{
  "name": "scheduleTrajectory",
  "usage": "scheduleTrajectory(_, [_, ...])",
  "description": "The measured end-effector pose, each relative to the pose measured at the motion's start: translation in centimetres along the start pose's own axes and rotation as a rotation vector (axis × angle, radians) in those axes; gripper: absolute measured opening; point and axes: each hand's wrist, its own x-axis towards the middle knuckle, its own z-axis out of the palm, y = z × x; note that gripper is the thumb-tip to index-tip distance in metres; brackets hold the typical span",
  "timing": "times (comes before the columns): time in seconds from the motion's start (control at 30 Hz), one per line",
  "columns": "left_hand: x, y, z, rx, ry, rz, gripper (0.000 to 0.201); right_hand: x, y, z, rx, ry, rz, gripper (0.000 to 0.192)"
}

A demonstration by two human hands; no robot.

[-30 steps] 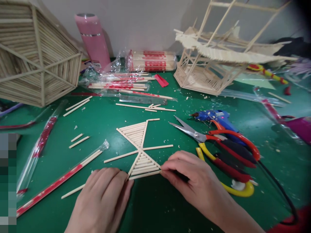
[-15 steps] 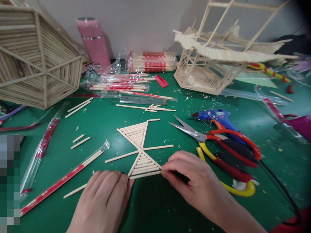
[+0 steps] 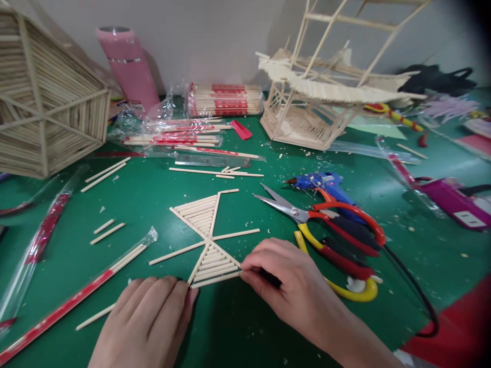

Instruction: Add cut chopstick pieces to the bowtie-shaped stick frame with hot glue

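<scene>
A star-like frame of thin wooden sticks lies flat before me, two opposite wedges filled with rows of cut sticks. Along the lower wedge's outer side runs a short stick, a narrow gap separating it from the row above. My right hand pinches its right end between thumb and forefinger, against the frame's corner. At the left end, my left hand is closed, knuckles up, thumb and forefinger at the corner; its fingertips are mostly hidden. Part of a loose stick shows beside the left hand.
Scissors, yellow-and-red-handled pliers and a blue glue gun lie at right. Behind are stick packs, a pink bottle and a stick-built model. A stick-covered panel stands left. Wrapped sticks lie near my left hand.
The whole scene has shifted left in view, with more of the right side showing. Both hands keep their places at the two ends of the short stick.
</scene>
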Motion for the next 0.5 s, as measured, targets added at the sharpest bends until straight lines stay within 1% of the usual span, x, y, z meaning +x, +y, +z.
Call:
scheduleTrajectory(0.1, [-0.2,-0.1,0.1,0.005,-0.002,-0.005,0.022,0.0,0.1,-0.1,0.005,0.006,-0.007,0.012])
scheduleTrajectory(0.2, [-0.2,-0.2,0.4,0.001,0.000,-0.010,0.021,0.0,0.1,-0.1,0.024,0.016,-0.008,0.007])
scheduleTrajectory(0.3, [0.1,-0.1,0.4,0.003,0.015,-0.026,0.020,-0.1,0.1,-0.2,0.022,0.005,-0.017,0.010])
scheduleTrajectory(0.4, [0.7,0.1,0.0,-0.009,0.059,-0.037,0.013,-0.1,-0.1,-0.2,-0.031,-0.033,-0.014,0.010])
scheduleTrajectory(0.5, [1.3,0.4,-0.6,-0.038,0.057,-0.019,0.010,-0.2,-0.3,-0.3,-0.079,-0.066,-0.038,0.014])
